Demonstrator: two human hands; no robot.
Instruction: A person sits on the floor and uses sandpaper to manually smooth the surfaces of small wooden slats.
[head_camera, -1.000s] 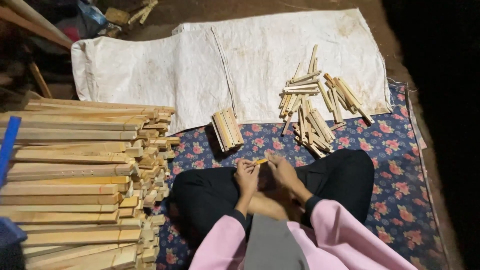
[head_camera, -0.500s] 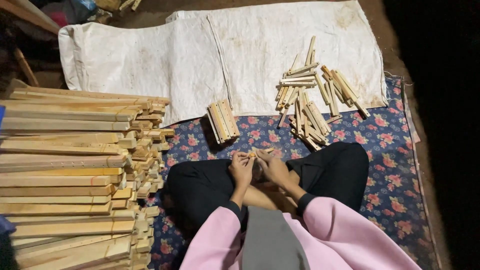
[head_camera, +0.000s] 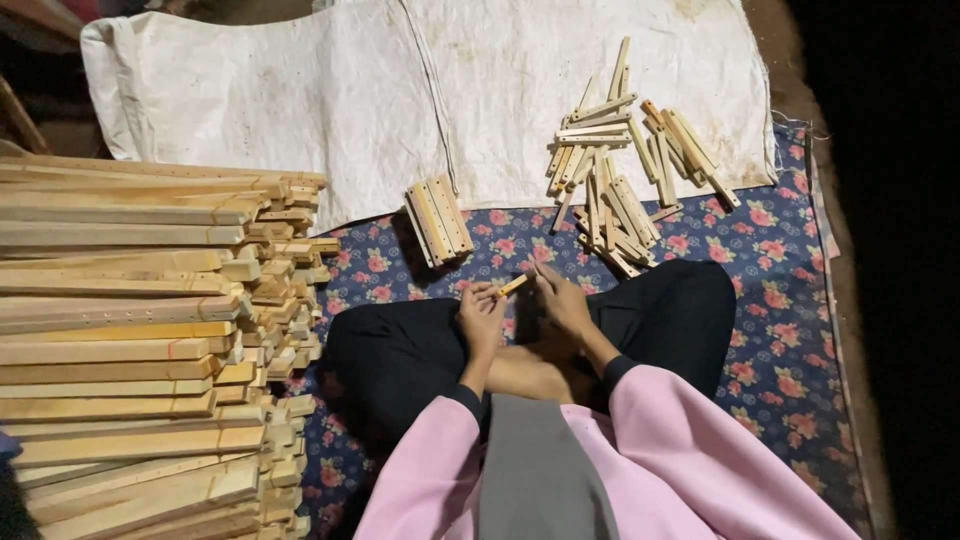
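Hands (head_camera: 522, 305) shifted lower, fingers pinching small wooden stick (head_camera: 513, 286) over lap.

Small wooden stick (head_camera: 513, 285), pale yellow-tan, short and slim with squared ends. Held clear of the floral cloth, above the crossed legs, tilted so the right end sits a little higher than the left. Pinched at the lower end by the left hand (head_camera: 481, 316), with the fingers of the right hand (head_camera: 562, 300) at the upper end.

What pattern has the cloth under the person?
Dark blue mat with pink-red flowers, seen in the head view.
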